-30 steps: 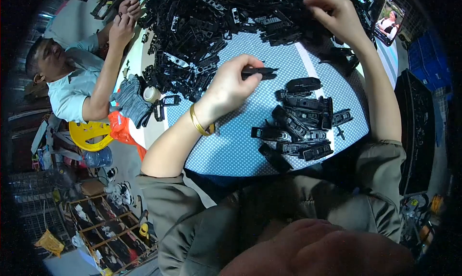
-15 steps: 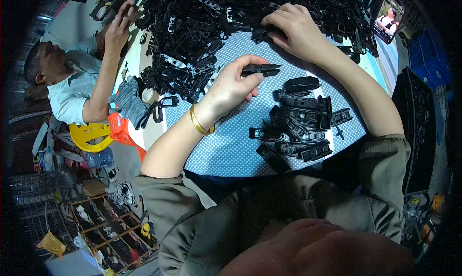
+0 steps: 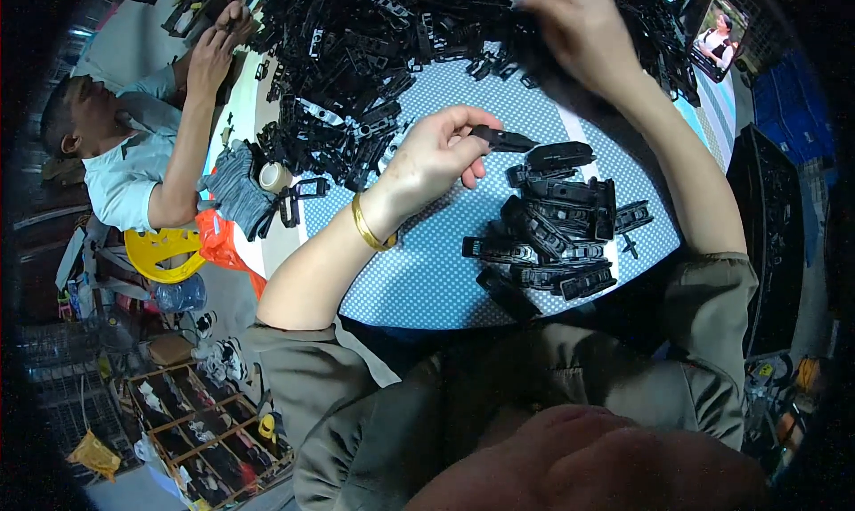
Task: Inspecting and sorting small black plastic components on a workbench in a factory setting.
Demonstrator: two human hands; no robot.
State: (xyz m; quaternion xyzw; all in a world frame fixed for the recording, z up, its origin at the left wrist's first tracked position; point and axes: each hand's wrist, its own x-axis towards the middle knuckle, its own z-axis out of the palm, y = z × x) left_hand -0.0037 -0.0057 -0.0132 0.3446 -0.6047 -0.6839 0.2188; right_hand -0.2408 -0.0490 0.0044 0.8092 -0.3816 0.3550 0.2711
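Note:
My left hand is closed on a slim black plastic part, pinched between thumb and fingers above the patterned mat. The part points to the right, its tip close to the small stack. My right hand is over the far pile of black plastic parts; its fingers are smeared by motion, so whether they hold anything does not show. Nearer to me, to the right, lies a stack of longer black plastic parts. One small black cross-shaped piece rests beside that stack.
A phone stands at the far right showing a picture. On the left, a grey cloth glove and a roll of tape lie by the pile. A co-worker sits at the left edge, hands at the table.
My right hand has moved away from me, deeper over the pile. The part in my left hand has turned, its tip now lower and further right. The co-worker's hand has moved slightly.

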